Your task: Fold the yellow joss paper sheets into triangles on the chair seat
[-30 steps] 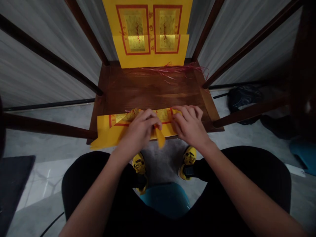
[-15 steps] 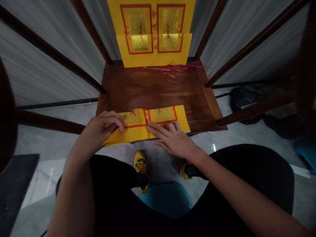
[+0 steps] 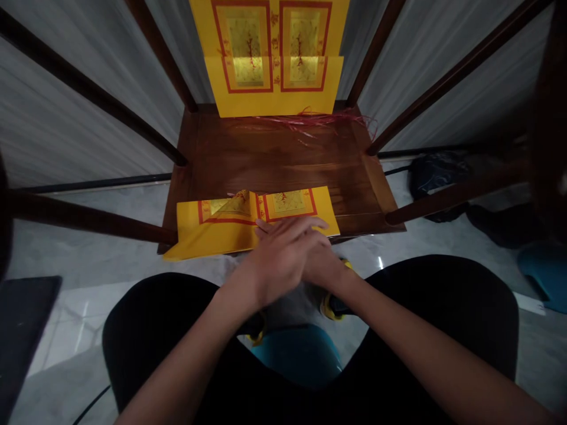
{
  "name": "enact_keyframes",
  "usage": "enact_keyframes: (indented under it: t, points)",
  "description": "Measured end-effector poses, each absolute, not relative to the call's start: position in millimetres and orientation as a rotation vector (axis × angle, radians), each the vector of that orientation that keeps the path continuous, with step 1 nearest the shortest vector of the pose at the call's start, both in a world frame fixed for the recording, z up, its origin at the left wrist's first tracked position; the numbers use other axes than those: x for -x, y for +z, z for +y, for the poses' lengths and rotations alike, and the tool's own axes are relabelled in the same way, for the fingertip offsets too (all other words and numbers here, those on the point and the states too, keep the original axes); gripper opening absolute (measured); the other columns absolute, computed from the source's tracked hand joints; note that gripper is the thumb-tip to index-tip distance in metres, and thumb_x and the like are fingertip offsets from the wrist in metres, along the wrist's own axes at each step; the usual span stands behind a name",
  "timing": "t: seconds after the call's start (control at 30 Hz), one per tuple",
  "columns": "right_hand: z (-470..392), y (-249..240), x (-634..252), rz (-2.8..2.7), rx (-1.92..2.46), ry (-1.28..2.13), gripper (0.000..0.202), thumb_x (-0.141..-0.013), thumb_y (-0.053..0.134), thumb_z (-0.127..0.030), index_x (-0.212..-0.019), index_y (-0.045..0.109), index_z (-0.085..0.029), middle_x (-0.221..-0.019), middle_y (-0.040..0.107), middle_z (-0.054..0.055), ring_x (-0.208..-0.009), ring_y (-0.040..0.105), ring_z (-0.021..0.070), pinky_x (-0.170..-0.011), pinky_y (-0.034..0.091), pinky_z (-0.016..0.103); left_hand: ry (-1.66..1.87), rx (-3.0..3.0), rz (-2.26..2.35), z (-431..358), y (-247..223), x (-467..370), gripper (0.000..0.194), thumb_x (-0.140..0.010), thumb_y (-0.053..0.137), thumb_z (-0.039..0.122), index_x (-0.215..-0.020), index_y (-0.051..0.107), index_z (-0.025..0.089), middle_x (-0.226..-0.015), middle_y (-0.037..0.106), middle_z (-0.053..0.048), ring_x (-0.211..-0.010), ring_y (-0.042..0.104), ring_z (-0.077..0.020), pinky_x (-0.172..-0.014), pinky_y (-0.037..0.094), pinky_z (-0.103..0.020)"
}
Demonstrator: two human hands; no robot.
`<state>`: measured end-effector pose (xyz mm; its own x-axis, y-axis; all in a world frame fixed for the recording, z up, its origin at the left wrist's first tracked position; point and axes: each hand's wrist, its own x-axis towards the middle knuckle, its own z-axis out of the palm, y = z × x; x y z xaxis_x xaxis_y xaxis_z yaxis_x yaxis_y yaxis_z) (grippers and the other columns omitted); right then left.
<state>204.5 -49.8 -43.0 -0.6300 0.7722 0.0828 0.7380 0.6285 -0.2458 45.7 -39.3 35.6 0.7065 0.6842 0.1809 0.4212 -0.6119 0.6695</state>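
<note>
A yellow sheet of joss paper with red borders and gold squares lies across the front edge of a wooden board. Its left half is creased, with a flap folded up at an angle and a corner poking past the board. My left hand crosses over my right, its fingers stretched out towards the right above the sheet. Beneath it, my right hand rests at the sheet's lower middle, fingertips extended flat near the centre crease. Most of its fingers are covered by my left hand.
More yellow joss paper stands propped at the back of the board. Thin pink-red strings lie before it. Dark wooden posts rise on both sides. A teal stool shows between my legs, and a dark bag sits on the floor at right.
My left hand has let go of the sheet's left side and swung right, over my right hand. The left flap of the paper now stands partly folded. My right hand stays about where it was.
</note>
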Motion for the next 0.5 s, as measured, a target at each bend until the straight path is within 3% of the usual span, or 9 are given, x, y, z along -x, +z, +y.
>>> enact_keyframes:
  t: [0.1,0.27,0.37,0.5]
  points:
    - [-49,-50,-205,-2.787,1.129,0.117,0.038,-0.107,0.058,-0.026,-0.142,0.07,-0.016,-0.145,0.073,0.016,-0.146,0.054,0.0425,-0.12,0.045,0.063,0.548,-2.437,1.087,1,-2,-48,0.034,-0.112,0.041,0.01,-0.133,0.067,0.016,-0.147,0.069,-0.012,-0.141,0.062,-0.0272,-0.123,0.046,-0.048]
    - [-43,-46,-211,-2.723,1.028,0.116,0.04,-0.107,0.058,-0.023,-0.145,0.066,-0.018,-0.146,0.072,0.013,-0.145,0.051,0.0393,-0.117,0.045,0.058,0.415,-2.454,1.416,27,-19,-36,0.044,-0.111,0.056,0.024,-0.152,0.057,0.01,-0.159,0.06,-0.018,-0.148,0.051,-0.0367,-0.125,0.038,-0.055]
    - [-38,-38,-218,-2.658,1.018,0.239,0.034,-0.11,0.052,-0.023,-0.139,0.071,-0.02,-0.134,0.077,0.012,-0.137,0.053,0.0359,-0.11,0.047,0.054,0.387,-2.431,1.447,27,-20,-35,0.051,-0.108,0.06,0.025,-0.158,0.054,0.014,-0.158,0.059,-0.016,-0.144,0.051,-0.0376,-0.121,0.04,-0.056]
    - [-33,-26,-235,-2.462,1.094,0.356,0.031,-0.113,0.051,-0.029,-0.133,0.074,-0.023,-0.139,0.075,0.008,-0.13,0.055,0.0311,-0.111,0.047,0.05,0.382,-2.435,1.456,28,-23,-35,0.052,-0.106,0.061,0.023,-0.158,0.056,0.018,-0.153,0.059,-0.016,-0.139,0.051,-0.0377,-0.117,0.041,-0.055]
